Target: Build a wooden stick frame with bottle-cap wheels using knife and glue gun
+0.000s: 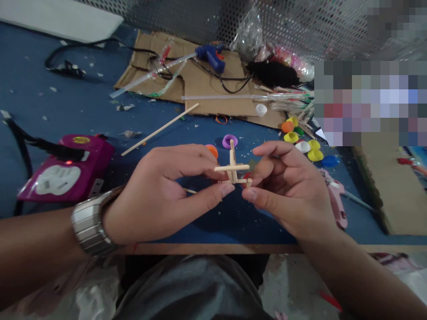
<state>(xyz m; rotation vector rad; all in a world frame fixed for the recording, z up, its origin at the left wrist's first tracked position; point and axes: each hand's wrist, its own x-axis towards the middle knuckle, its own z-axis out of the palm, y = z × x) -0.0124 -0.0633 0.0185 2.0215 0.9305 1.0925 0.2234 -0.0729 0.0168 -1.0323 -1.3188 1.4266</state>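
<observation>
A small frame of pale wooden sticks point(232, 168), looking like a tiny model, is held up over the blue table, near its front edge. My left hand point(167, 191), with a metal watch on the wrist, pinches the frame's left side between thumb and fingers. My right hand point(290, 191) pinches a short stick piece point(249, 182) at the frame's lower right end. Whether that piece is fixed to the frame I cannot tell. Just beyond the frame lie a purple bottle cap point(230, 142) and an orange cap point(211, 152), partly hidden by my left hand.
A blue glue gun point(211, 58) rests on cardboard point(213, 84) at the back. Left is a magenta power strip point(68, 166) with a plug in it. A loose stick point(160, 130) lies mid-table. Several coloured caps point(292, 137) and a pink glue gun point(335, 200) are on the right.
</observation>
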